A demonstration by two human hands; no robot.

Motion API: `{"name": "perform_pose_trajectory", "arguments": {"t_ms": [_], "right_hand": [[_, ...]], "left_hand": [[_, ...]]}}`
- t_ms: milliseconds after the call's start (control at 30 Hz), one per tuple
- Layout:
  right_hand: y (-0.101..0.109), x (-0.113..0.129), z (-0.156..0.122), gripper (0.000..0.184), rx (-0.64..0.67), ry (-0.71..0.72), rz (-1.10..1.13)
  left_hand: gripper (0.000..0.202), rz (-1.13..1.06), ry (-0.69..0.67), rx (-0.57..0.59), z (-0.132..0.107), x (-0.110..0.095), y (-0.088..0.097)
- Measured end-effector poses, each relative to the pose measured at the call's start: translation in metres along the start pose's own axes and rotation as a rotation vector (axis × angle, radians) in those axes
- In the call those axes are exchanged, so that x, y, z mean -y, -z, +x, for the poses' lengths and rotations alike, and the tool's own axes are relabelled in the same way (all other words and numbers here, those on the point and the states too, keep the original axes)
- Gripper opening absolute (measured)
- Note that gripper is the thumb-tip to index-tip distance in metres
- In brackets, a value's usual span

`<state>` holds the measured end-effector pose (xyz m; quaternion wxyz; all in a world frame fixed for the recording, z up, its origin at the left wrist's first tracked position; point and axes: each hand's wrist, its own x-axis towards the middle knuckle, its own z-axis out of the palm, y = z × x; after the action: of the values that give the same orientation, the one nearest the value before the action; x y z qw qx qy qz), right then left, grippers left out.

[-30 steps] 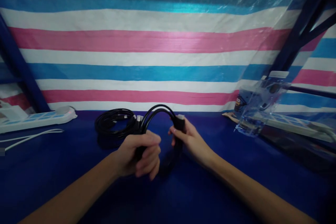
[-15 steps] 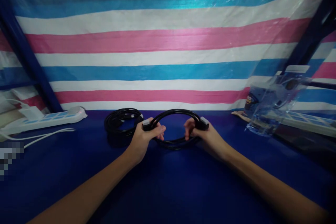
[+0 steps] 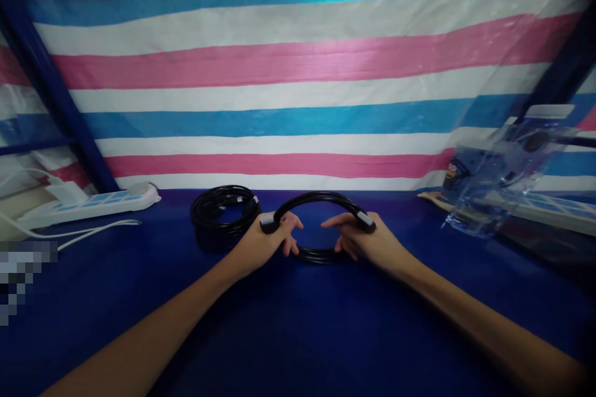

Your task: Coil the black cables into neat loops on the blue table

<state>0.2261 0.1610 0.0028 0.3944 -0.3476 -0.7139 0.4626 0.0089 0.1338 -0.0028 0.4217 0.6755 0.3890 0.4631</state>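
A looped black cable point(image 3: 321, 197) with several turns stands between my hands above the blue table. Each end carries a black plug with a silver-grey face: the left plug point(image 3: 269, 222) lies over the back of my left hand, the right plug point(image 3: 365, 221) over my right. My left hand point(image 3: 267, 240) curls round the coil's left side, its fingertips showing inside the ring. Round the other side goes my right hand point(image 3: 372, 240), with one finger stretched inward and the others bent about the lower turns. Just left of my left hand lies a second coiled black cable point(image 3: 205, 223).
At left are a white power strip point(image 3: 112, 205) with a charger point(image 3: 67, 192) plugged in and white cords point(image 3: 102, 227). A clear plastic container point(image 3: 484, 198) stands at right, near another strip point(image 3: 549, 208). Striped sheeting point(image 3: 298, 121) hangs behind the table point(image 3: 298, 329).
My fingers have shifted on the coil: the left thumb has come off the top and my right finger now points inward. The plugs have turned a little. The whole view has moved slightly.
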Motion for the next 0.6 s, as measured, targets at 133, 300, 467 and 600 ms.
{"name": "perform_pose_trajectory", "arguments": {"t_ms": [133,300,467,600], "right_hand": [[0.006,-0.009,0.0,0.026,0.115,-0.042,0.01],[0.003,-0.005,-0.001,0.025,0.115,0.006,-0.056],[-0.016,0.006,0.003,0.03,-0.344,0.051,0.257],[-0.015,-0.001,0.003,0.027,-0.269,-0.103,0.118]], "left_hand": [[0.016,-0.023,0.05,-0.069,0.0,0.005,0.001],[0.024,-0.437,0.166,-0.123,-0.002,-0.008,-0.006],[0.025,-0.742,0.288,-0.038,-0.004,-0.019,-0.019],[0.024,-0.455,0.385,-0.029,-0.009,-0.015,-0.03]]}}
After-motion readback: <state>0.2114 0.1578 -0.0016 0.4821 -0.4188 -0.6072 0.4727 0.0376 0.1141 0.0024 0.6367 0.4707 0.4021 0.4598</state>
